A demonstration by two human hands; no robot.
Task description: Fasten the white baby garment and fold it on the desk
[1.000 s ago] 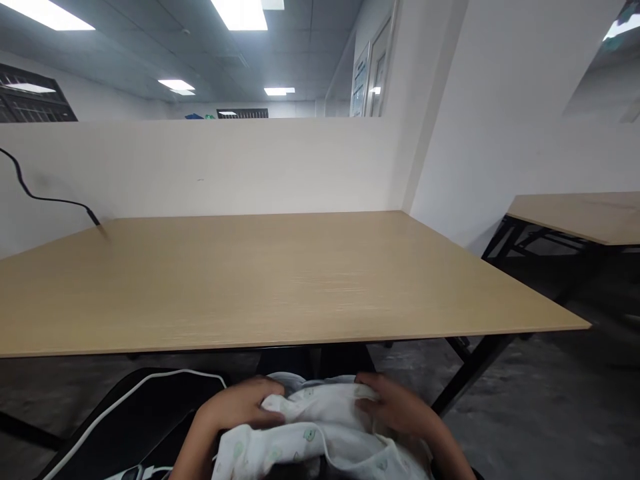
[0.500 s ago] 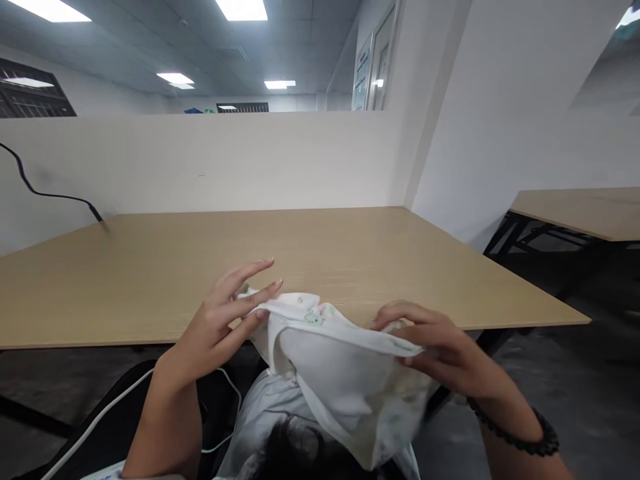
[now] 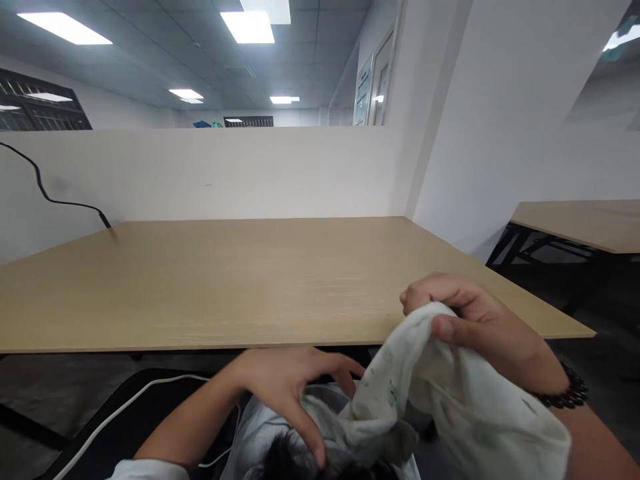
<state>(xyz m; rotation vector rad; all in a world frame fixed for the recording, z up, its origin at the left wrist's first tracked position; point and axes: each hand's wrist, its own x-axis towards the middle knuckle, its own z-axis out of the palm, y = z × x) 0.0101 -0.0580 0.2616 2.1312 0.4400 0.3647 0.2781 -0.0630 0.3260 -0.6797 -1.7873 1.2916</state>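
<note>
A soft white cloth garment (image 3: 400, 373) with a small green print hangs bunched over my lap, its lower part draped to the right. My right hand (image 3: 465, 320) is closed on its upper fold, above the table's front edge, with the thumb pressed on the near side. A dark beaded bracelet circles that wrist. My left hand (image 3: 295, 380) is low over my lap, left of the cloth. Its thumb and fingers are curved and spread apart, close to the garment's left end; whether the fingertips touch it I cannot tell.
A wooden table (image 3: 240, 280) spans the view in front of me, with a white partition (image 3: 260, 173) behind it. A black cable (image 3: 65, 201) comes down at the left. A white cable (image 3: 125, 407) runs beside my lap. Another table (image 3: 580, 223) stands at the right.
My left hand has let go of the garment and dropped toward my lap. My right hand has lifted the cloth slightly and moved right, and the cloth went from spread out to bunched.
</note>
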